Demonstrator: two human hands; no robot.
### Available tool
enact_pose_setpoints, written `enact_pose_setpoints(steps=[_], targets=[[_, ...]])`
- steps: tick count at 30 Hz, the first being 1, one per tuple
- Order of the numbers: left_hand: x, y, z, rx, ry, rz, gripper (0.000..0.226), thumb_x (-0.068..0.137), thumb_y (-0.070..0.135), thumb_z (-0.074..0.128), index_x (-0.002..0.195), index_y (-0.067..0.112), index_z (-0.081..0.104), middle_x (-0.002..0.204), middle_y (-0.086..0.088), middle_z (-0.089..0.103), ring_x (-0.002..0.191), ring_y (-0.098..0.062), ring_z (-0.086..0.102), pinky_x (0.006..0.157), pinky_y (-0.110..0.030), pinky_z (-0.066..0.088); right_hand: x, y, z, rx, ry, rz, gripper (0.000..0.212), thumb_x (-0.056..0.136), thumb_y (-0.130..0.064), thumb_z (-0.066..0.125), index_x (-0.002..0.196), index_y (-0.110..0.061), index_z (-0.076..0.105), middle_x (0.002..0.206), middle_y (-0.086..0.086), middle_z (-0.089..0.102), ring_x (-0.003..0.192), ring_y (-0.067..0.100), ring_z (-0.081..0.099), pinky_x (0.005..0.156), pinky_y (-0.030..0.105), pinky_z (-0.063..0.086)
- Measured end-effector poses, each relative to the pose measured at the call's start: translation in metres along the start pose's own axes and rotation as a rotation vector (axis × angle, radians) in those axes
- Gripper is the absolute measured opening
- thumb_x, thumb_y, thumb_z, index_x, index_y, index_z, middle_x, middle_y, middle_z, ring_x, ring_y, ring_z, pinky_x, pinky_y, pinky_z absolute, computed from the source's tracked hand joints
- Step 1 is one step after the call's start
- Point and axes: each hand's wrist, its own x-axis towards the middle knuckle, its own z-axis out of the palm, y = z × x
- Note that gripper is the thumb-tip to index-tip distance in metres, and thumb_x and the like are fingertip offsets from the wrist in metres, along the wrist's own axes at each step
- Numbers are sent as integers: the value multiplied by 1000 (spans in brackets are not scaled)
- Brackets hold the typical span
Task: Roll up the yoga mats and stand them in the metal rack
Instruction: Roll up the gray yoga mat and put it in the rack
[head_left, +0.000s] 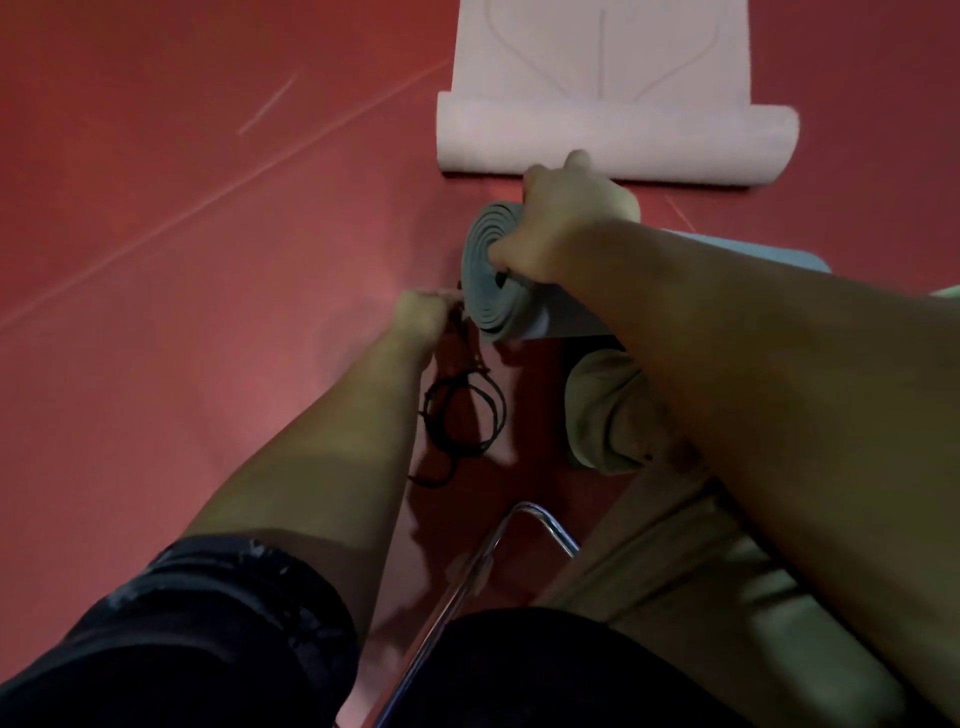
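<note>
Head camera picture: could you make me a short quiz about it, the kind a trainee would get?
1. True or false: the right hand grips the end of the rolled grey mat.
2. Pick one: the pale mat further ahead on the floor is A) fully rolled, B) partly rolled, C) fully flat.
3. Fill in: the left hand holds a dark ____.
Key: 1 true; 2 B; 3 cord.

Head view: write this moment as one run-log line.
right hand grips rolled grey mat | left hand pinches black cord | pale mat half-rolled on floor
</note>
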Motion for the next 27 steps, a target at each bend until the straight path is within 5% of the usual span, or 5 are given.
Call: enact_pose_setpoints(steps=[4,8,15,21,27], targets=[[-31,41,23,-283,-57,33,25,95,2,55,89,12,77,81,-7,79,79,-31,68,74,-38,52,-25,26,-23,79,88,44,63,84,-53,68,139,-24,58,131,6,44,93,31,56,74,40,42],[-59,89,55,-484,-146,62,35,103,18,58,135,10,71,118,-16,79,95,-35,77,77,-45,65,-51,56,-59,156,188,141,66,83,-53,72,139,-21,59,139,10,52,115,36,64,84,40,47],[-133,194,130,-556,-383,234,28,106,-1,55,128,3,71,92,0,79,77,-8,73,61,-16,56,-114,169,-148,476,411,436,50,75,-44,74,114,-13,78,113,13,77,107,33,74,91,37,58],[-237,273,209,-197,-610,387,29,101,45,71,119,22,74,85,11,77,83,-13,69,70,-27,61,-153,292,-170,799,544,637,43,59,-40,76,90,-10,77,85,15,78,76,38,77,76,52,67],[-317,317,286,332,-733,737,54,80,46,91,122,24,67,100,6,79,84,-13,71,71,-32,53,-221,370,-170,1115,650,746,37,64,-24,88,90,0,78,83,21,77,63,44,76,53,60,63]])
